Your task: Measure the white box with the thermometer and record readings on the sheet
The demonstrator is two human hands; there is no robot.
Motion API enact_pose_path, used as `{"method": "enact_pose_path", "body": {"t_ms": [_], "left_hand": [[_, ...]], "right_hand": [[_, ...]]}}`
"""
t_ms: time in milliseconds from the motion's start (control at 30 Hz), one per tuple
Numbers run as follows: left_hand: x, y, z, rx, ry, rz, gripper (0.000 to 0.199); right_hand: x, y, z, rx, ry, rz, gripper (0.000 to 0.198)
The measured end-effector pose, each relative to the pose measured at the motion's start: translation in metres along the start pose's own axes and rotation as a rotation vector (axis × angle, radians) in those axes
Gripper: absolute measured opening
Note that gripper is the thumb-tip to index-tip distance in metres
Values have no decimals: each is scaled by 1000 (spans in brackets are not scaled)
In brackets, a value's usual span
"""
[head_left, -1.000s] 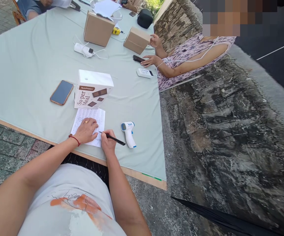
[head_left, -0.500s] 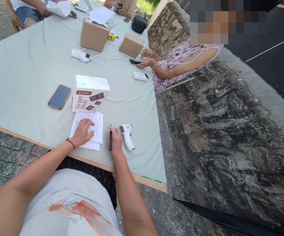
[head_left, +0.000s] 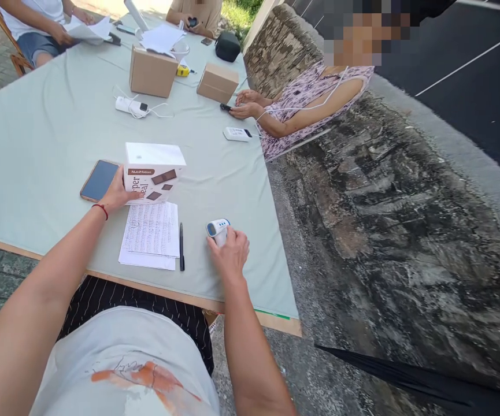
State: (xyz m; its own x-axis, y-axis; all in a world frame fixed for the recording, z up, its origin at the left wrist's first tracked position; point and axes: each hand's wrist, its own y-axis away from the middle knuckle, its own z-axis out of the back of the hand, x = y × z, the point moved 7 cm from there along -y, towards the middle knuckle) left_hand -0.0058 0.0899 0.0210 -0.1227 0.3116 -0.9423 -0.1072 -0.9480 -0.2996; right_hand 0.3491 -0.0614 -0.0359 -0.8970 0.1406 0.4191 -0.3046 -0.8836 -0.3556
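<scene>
My left hand [head_left: 120, 192] grips the lower left corner of a white "NutriMotion" meal box [head_left: 156, 157], thumb across its printed front. The box stands upright on the cloth-covered table. Just left of that hand lies a smartphone [head_left: 99, 180] with a dark screen. My right hand [head_left: 229, 252] is wrapped over the handle of a white and blue infrared thermometer [head_left: 218, 226], whose head shows past the fingers. Between my hands are sheets of paper [head_left: 152, 234] covered in small print or writing, and a black pen [head_left: 182, 248] lies along their right edge.
Two cardboard boxes [head_left: 152, 72] [head_left: 217, 82] stand farther back, near a white cabled device [head_left: 132, 107]. Another white device [head_left: 237, 134] lies by a person [head_left: 293, 104] at the right edge. Others sit at the far end. A stone wall [head_left: 362, 219] runs alongside.
My left hand has moved from the papers up to the meal box. My right hand has let go of the pen, now on the table, and taken hold of the thermometer.
</scene>
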Motion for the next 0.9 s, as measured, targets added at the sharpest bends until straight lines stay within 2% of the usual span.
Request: {"method": "enact_pose_path", "body": {"t_ms": [33, 100, 167, 233, 300, 367, 467, 533, 667, 900], "left_hand": [[-1, 1, 0, 5, -15, 16, 81], [-4, 7, 2, -41, -36, 57, 80], [-9, 16, 4, -109, -28, 81, 75], [-13, 26, 0, -123, 12, 100, 72], [-15, 38, -9, -84, 52, 122, 71], [-15, 49, -18, -48, 62, 150, 71], [-18, 61, -22, -68, 35, 134, 67], [-18, 64, -23, -64, 13, 124, 66], [-11, 66, -25, 26, -1, 147, 69], [-8, 74, -24, 53, 37, 90, 72]], "right_hand": [[-13, -1, -1, 35, 26, -78, 57], [-30, -1, -6, 133, 22, -167, 56], [-36, 0, -9, 189, -46, -219, 50], [-31, 2, -7, 180, -188, -278, 49], [-15, 6, -2, 153, -418, -330, 49], [14, 15, 2, 169, -707, -351, 46], [73, 32, 4, 328, -1114, -319, 40], [106, 45, 6, 387, -1258, -305, 38], [145, 65, -3, 513, -1341, -320, 35], [156, 63, -16, 478, -1360, -439, 40]]}}
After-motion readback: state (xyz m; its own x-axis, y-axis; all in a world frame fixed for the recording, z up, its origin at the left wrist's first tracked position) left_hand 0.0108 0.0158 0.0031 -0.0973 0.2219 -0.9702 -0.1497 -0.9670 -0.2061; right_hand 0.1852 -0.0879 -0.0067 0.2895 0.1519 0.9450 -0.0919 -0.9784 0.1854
